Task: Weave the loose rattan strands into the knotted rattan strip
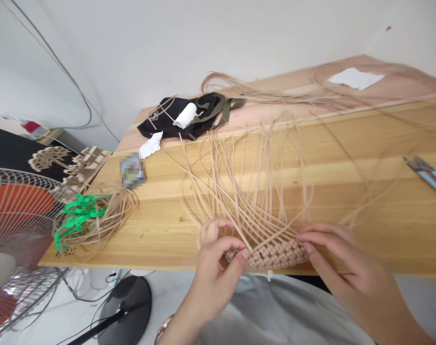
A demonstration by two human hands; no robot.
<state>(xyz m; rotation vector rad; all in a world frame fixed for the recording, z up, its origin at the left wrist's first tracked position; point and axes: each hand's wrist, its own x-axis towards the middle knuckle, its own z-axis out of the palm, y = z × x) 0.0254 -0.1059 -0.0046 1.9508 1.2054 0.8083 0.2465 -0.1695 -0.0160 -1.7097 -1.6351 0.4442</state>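
Observation:
A woven piece of tan strips [275, 255] lies at the table's front edge, its many loose strands fanning out away from me. My left hand [221, 263] pinches the left end of the weave between thumb and fingers. At the right end, my right hand [338, 254] has its thumb and index finger closed on a tan strand beside the weave. A small white tie hangs under the woven part.
Behind the strands lies a black bag [167, 117] with a white roll [185, 116]. Coiled strips with green ties [81, 213] sit at left, near a fan [20, 211]. Blue-handled pliers [428, 175] lie at right. A paper sheet [356, 78] is at the back.

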